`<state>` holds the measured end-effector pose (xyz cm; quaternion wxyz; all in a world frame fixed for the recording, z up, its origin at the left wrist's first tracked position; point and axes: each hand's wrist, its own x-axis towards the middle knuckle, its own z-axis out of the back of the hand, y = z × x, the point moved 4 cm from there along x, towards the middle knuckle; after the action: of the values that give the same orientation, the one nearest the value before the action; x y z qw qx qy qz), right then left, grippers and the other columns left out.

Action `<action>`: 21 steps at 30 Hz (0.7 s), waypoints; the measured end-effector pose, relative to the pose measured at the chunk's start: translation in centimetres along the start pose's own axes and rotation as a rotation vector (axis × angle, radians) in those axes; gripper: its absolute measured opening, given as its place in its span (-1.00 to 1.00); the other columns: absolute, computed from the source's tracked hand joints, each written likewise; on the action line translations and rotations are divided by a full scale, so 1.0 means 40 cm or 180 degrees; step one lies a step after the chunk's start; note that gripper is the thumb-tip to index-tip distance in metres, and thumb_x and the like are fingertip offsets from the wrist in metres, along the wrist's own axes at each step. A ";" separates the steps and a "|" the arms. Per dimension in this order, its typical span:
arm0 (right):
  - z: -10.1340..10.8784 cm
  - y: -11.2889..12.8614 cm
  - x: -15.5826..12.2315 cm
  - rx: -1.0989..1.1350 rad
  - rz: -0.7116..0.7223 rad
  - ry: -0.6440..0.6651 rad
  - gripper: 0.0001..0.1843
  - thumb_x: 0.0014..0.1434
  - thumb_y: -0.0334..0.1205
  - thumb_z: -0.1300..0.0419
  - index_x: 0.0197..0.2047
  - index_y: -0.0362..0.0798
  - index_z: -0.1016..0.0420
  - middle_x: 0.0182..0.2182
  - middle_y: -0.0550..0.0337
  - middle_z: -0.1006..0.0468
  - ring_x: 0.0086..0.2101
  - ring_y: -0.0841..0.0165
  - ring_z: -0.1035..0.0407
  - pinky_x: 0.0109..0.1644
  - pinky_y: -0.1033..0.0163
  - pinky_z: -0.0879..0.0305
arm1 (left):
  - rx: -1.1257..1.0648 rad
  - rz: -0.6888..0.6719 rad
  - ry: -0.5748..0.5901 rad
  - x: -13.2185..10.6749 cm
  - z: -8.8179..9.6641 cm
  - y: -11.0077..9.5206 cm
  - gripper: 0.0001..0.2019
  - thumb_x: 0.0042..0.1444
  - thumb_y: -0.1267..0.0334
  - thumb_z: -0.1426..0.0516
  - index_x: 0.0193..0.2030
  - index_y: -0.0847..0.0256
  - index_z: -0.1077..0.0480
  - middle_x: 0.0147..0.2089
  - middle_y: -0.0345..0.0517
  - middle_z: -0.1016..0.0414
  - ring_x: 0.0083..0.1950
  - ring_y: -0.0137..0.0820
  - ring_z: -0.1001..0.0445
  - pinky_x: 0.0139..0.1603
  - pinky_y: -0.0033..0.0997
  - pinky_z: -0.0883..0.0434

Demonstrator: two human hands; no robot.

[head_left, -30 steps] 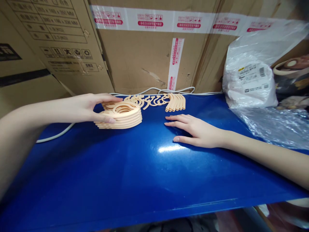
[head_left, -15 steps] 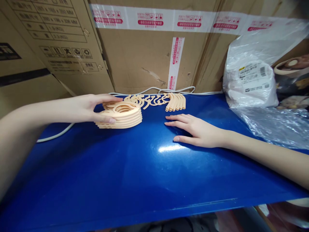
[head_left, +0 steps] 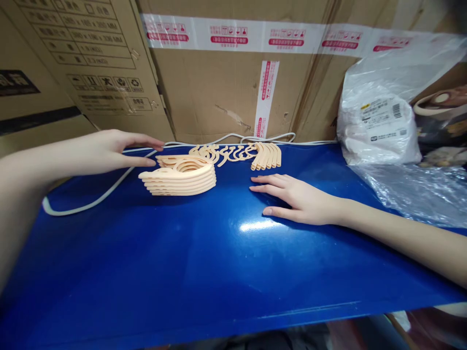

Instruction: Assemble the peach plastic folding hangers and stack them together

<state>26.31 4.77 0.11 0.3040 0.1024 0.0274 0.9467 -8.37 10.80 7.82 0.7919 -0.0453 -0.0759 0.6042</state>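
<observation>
The left hand [head_left: 109, 150] hovers with fingers spread, holding nothing, just left of the stack of hangers [head_left: 180, 179]. The right hand [head_left: 297, 199] lies flat and empty, palm down, on the blue table [head_left: 204, 272], right of the stack.

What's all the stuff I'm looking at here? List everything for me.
stack of flat plastic pieces: one stack of several layers, peach, on the table left of middle
row of hook pieces: one, peach, at the table's back edge
bundle of curved pieces: one, peach, right of that row
cable: one, white, along the table's back and left
table: one, glossy blue
cardboard boxes: at least two, brown with white-and-red tape, behind the table
plastic bag: one, white with barcode label, back right
clear plastic sheet: one, far right
left hand: open, beside the stack's left end, contact unclear
right hand: open, flat on the table
</observation>
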 end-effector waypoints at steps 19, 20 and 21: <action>-0.002 -0.003 -0.002 -0.0013 0.0013 0.0006 -0.36 0.33 0.14 0.01 0.32 -0.07 -0.25 0.32 -0.06 -0.22 0.25 0.13 -0.18 0.30 -0.07 -0.13 | 0.0565 -0.0999 -0.0597 0.032 -0.049 0.013 -0.09 0.01 -0.55 0.19 0.04 0.20 -0.48 -0.05 -0.21 -0.63 -0.16 -0.38 -0.56 -0.15 -0.40 -0.48; -0.002 -0.003 -0.002 -0.0014 0.0009 0.0009 -0.36 0.33 0.14 0.01 0.32 -0.07 -0.25 0.32 -0.06 -0.22 0.25 0.12 -0.18 0.30 -0.07 -0.13 | 0.0565 -0.0990 -0.0584 0.034 -0.049 0.014 -0.09 0.00 -0.55 0.19 0.03 0.20 -0.48 -0.06 -0.21 -0.63 -0.17 -0.38 -0.56 -0.16 -0.41 -0.48; -0.002 -0.003 -0.002 -0.0015 0.0005 0.0012 -0.36 0.33 0.14 0.01 0.32 -0.07 -0.25 0.32 -0.06 -0.22 0.25 0.12 -0.18 0.30 -0.07 -0.13 | 0.0552 -0.0966 -0.0555 0.035 -0.050 0.016 -0.09 -0.01 -0.56 0.19 0.03 0.19 -0.49 -0.06 -0.21 -0.63 -0.17 -0.37 -0.56 -0.16 -0.40 -0.48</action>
<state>26.45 4.82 0.01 0.3034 0.1000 0.0256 0.9473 -8.26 12.35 5.85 0.8653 0.0876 -0.0979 0.4837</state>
